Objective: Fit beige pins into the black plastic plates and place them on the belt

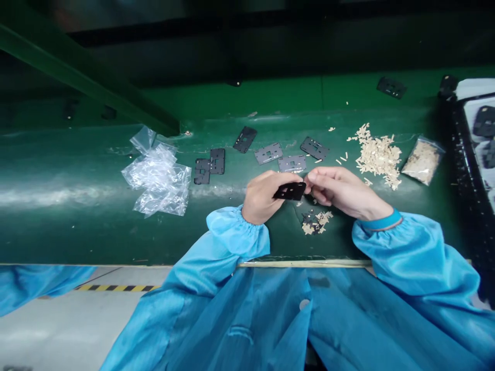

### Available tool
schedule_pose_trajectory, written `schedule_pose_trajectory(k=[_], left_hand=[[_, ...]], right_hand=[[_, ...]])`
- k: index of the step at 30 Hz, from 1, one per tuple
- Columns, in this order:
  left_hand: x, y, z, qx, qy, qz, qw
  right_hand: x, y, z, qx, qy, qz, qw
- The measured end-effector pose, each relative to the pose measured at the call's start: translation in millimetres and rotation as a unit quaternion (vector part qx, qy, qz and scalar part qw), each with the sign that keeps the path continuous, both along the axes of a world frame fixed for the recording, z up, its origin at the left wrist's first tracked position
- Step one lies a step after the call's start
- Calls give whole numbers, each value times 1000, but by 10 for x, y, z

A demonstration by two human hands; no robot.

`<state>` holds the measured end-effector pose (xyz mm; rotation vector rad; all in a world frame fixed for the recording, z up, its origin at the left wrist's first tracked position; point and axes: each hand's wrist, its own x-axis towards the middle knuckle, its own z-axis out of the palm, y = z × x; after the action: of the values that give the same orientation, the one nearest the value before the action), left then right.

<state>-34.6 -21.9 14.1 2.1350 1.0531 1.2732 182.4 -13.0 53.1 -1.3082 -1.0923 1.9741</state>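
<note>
My left hand [262, 195] is closed on a thin black plastic plate [291, 191] with cut-outs, which is tilted above the bench. At the plate's right edge, my right hand [344, 189] has thumb and fingers pinched together; what is between them, if anything, is too small to make out. Just beyond the hands lie similar flat plates, among them a grey-looking one [292, 163] and a black one [314, 148]. Below the hands sits a small heap of beige and black bits [316, 223].
A loose pile of small beige strips [379, 157] lies to the right, beside a clear bag of beige pieces [423, 161]. Crumpled clear plastic bags [158, 178] are at left. A green post [116, 95] rises behind them. A black crate [469, 196] stands at far right.
</note>
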Motion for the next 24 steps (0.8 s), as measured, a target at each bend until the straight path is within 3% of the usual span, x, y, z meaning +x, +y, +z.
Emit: schedule_pose_trajectory(k=[4, 9, 17, 20, 24], left_hand=[[2, 20, -10, 11, -24, -4, 1000], [49, -3, -70, -49, -34, 23, 998], [60, -33, -113, -50, -11, 32, 998], [83, -34, -96, -75, -14, 36, 996], [137, -20, -28, -156, -86, 64, 982]], right_hand=[[-105, -12, -44, -71, 84, -40, 993], [-131, -48, -92, -39, 121, -99, 987], [-185, -123, -154, -21, 120, -110, 986], [-221, -144, -189, 8, 94, -135, 986], [-217, -132, -204, 144, -52, -175, 973]])
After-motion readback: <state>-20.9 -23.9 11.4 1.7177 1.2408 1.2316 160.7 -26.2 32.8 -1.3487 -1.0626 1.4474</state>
